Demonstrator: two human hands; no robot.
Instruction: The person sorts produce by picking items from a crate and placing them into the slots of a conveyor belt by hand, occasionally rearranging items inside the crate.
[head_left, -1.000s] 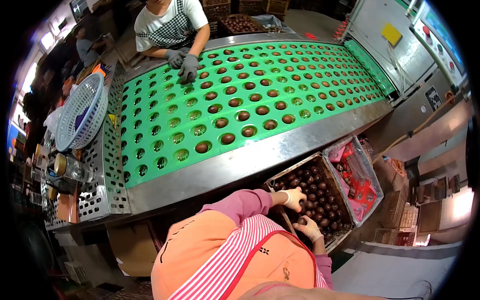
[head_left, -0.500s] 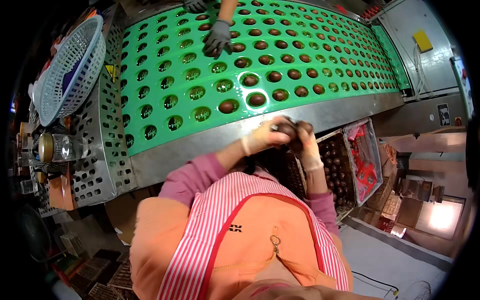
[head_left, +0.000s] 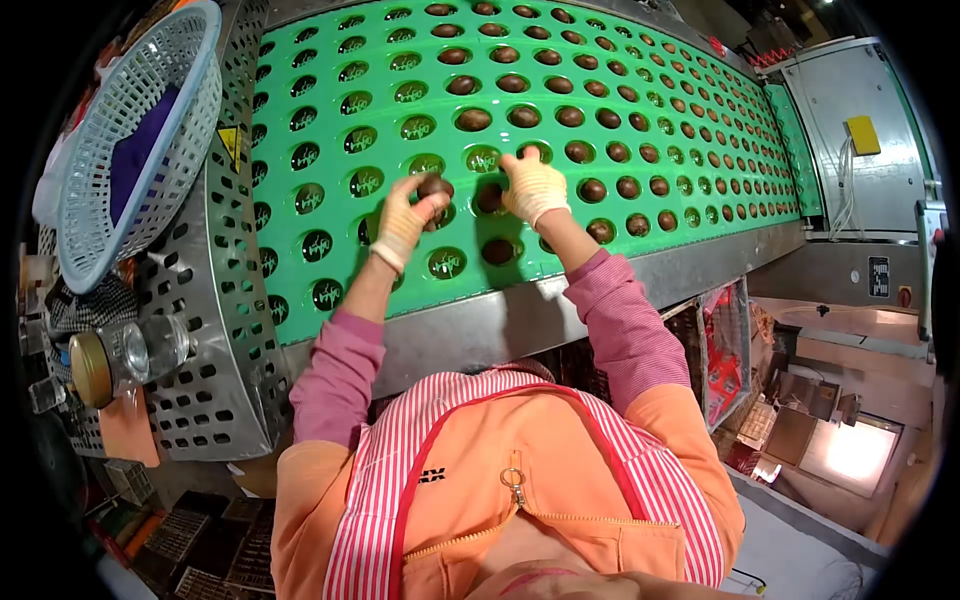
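Observation:
My left hand (head_left: 405,220), in a cream glove, pinches a brown egg (head_left: 435,187) between thumb and fingers, just above the green mould sheet (head_left: 400,285). To its right, my gloved right hand (head_left: 537,187) reaches down over a cup of the sheet. Its fingers are around a brown egg (head_left: 533,150) there, which they partly cover. Between my hands another brown egg (head_left: 490,198) lies in a shaded cup, and one more egg (head_left: 500,250) sits nearer the front edge. Cups to the left show clear, shiny film with pale print.
A pale blue plastic basket (head_left: 140,140) stands at the left on a perforated metal cover (head_left: 215,370). Beside it is a glass jar (head_left: 130,350) with a gold lid. A metal machine housing (head_left: 850,140) closes off the right end. A lined crate (head_left: 725,350) stands below the metal edge.
My hands have moved from together at the front edge to apart over the cups, an egg in the left. The other person's grey-gloved hands have left the view. My view has shifted slightly.

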